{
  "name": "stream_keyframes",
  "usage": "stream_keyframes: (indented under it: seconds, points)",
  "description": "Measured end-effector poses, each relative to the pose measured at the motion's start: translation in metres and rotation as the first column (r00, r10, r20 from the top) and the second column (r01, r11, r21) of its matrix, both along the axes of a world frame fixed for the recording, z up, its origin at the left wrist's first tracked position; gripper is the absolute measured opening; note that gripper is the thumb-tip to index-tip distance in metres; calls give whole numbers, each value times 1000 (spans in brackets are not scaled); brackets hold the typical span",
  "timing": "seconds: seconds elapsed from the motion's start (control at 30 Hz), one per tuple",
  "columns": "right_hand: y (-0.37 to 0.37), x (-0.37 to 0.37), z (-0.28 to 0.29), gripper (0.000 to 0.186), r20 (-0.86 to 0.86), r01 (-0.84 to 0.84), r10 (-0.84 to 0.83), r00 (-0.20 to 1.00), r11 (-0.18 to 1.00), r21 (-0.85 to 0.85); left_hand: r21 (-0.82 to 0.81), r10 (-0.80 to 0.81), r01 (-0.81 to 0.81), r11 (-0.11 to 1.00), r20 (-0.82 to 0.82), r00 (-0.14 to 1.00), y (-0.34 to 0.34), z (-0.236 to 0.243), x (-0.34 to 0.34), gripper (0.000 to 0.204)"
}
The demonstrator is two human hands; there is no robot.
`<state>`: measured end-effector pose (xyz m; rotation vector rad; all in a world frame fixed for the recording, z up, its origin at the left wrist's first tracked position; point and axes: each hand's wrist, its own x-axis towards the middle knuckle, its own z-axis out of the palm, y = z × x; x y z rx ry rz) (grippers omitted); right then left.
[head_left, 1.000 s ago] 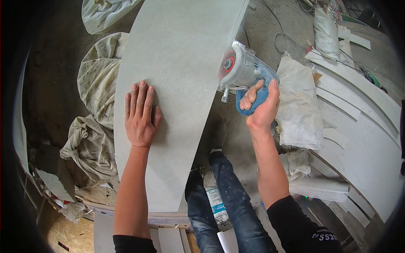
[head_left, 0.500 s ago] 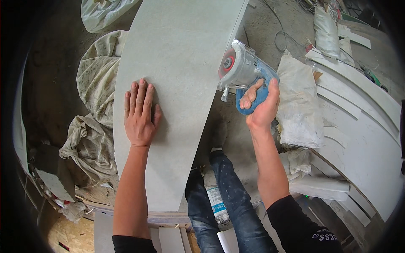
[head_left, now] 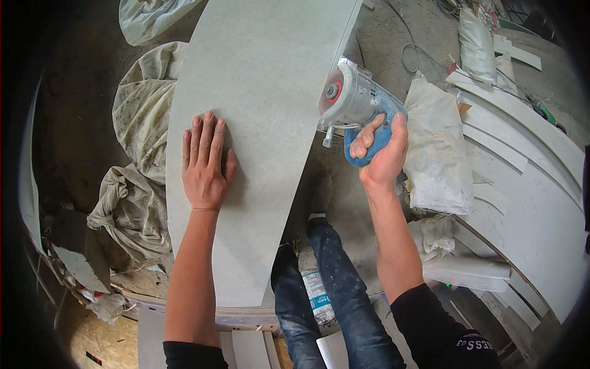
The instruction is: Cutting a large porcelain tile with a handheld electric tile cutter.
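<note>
Along the bottom of the frame, the person's legs in dusty jeans (head_left: 344, 289) show just right of the lower end of a pale panel (head_left: 264, 123), which runs up to the top edge. Left of centre, the left hand (head_left: 206, 175) lies flat on it, fingers extended, gripping nothing; such broad pressure, well apart from the blade, seems a sound way to steady the sheet. Right of centre, the right hand (head_left: 384, 147) is curled round the blue handle (head_left: 383, 133) of a handheld cutter (head_left: 356, 101), whose red disc (head_left: 332, 92) sits at the panel's right edge. Good work likely calls for a firm wrist, one steady angle and an even, unforced pace. Farther up, a dark cord (head_left: 403, 54) loops on the floor (head_left: 382, 52), best left clear of the tool.
</note>
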<state>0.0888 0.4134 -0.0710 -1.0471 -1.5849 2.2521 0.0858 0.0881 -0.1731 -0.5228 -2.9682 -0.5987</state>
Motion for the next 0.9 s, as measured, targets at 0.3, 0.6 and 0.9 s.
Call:
stream_keyframes:
  seconds: [0.3, 0.6, 0.9]
  points:
    - [0, 6, 0, 51, 2, -6, 6, 1000, 1000, -6, 4, 3, -3, 1000, 13, 1000, 1, 1, 1, 64]
    - [-2, 8, 1, 50, 3, -1, 1, 1000, 1000, 4, 0, 8, -8, 1000, -3, 1000, 1, 0, 0, 66]
    - [-4, 14, 2, 50, 9, 4, -4, 1000, 1000, -6, -4, 11, -11, 1000, -12, 1000, 1, -1, 1, 66]
